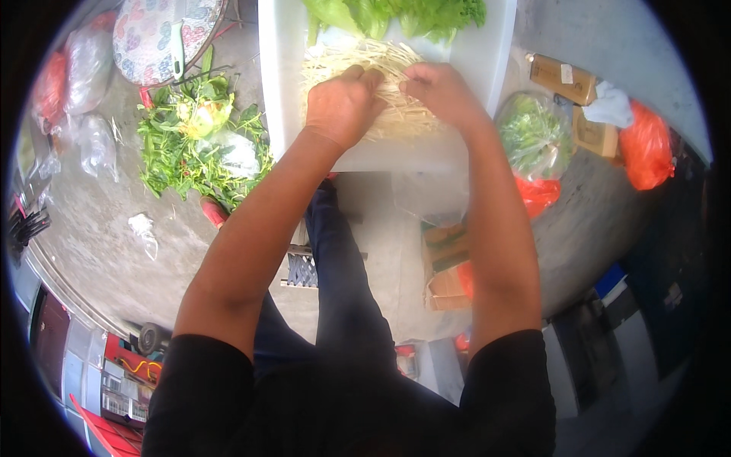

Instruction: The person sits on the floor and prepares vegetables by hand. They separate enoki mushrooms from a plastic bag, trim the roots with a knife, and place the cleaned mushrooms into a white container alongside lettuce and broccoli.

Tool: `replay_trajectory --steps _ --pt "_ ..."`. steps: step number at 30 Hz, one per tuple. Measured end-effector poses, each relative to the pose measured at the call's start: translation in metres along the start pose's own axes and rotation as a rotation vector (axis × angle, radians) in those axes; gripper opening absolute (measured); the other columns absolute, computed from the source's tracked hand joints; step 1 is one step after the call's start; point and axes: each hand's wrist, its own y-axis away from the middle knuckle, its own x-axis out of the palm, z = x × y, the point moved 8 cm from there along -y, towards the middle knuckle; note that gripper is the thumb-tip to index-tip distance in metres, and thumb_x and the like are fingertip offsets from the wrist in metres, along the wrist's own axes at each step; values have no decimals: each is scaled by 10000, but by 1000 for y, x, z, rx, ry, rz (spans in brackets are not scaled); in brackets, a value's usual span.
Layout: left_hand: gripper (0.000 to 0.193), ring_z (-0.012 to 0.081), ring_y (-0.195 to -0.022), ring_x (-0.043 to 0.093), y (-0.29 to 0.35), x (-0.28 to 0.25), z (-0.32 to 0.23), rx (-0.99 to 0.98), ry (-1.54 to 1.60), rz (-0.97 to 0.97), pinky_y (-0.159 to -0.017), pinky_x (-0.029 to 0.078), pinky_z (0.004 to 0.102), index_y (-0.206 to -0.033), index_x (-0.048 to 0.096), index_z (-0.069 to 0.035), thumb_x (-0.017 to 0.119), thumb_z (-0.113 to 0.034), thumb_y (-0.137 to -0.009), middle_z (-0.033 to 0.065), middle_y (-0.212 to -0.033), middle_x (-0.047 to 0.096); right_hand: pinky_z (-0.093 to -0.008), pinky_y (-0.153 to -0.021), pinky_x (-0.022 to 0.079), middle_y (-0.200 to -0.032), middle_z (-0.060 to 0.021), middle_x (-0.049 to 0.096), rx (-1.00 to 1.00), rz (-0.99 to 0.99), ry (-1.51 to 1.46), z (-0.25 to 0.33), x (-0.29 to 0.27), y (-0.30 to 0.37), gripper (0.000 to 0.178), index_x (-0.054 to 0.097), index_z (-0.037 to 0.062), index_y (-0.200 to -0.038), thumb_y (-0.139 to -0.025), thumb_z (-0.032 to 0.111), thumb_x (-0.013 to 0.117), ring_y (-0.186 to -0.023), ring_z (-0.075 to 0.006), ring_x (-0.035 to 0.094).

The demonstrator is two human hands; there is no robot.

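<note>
Both my hands are in a heap of thin, pale yellow strips [396, 118] whose exact kind I cannot make out. The strips lie in a white plastic tub [272, 84]. My left hand [343, 105] is at the left of the heap, its fingers curled down on the strips. My right hand [443, 90] is close by on the right, thumb and fingers pinched on some strips at the far side. A small gap separates the hands. Green lettuce leaves [396, 17] lie in the far end of the tub.
Trimmed green leaves [179, 152] lie on the floor at left, below a round patterned stool [145, 46] with a pale-handled knife [177, 49] on it. At right are a clear bag of greens [533, 133], a red bag [646, 145] and a cardboard box [562, 78].
</note>
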Motion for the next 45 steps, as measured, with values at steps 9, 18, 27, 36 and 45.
replay_trajectory --steps 9,18,27,36,45 --pt "183 267 -753 616 -2 8 -3 48 28 -14 -628 493 371 -916 652 -137 636 -227 -758 64 -868 635 -298 -682 460 -798 -94 645 133 -18 -101 -4 -3 3 315 649 17 -992 -827 278 588 -695 -157 566" --pt "166 284 -664 607 23 -18 1 89 117 -81 -576 489 355 -894 660 -99 630 -206 -770 89 -832 624 -282 -714 444 -865 -73 633 43 -156 -95 1 -12 13 298 603 38 -1083 -843 209 564 -771 -142 551" --pt "100 279 -618 584 50 -32 -5 51 281 -83 -559 473 350 -832 638 -63 640 -114 -746 103 -742 590 -361 -779 487 -960 -142 644 -189 -362 72 26 -14 46 314 609 88 -1062 -753 31 596 -848 -324 601" --pt "129 207 -529 519 83 -62 -14 79 462 -206 -479 420 303 -813 620 -62 674 -23 -702 58 -631 503 -368 -776 429 -900 -61 596 -371 -421 548 49 3 42 244 658 126 -859 -633 170 740 -881 -276 523" --pt "203 169 -490 487 122 -91 -12 -16 590 -207 -441 386 274 -828 614 -68 666 41 -665 49 -613 489 -381 -754 357 -746 -12 598 -225 -378 786 55 21 30 213 677 145 -770 -667 322 733 -778 -249 516"
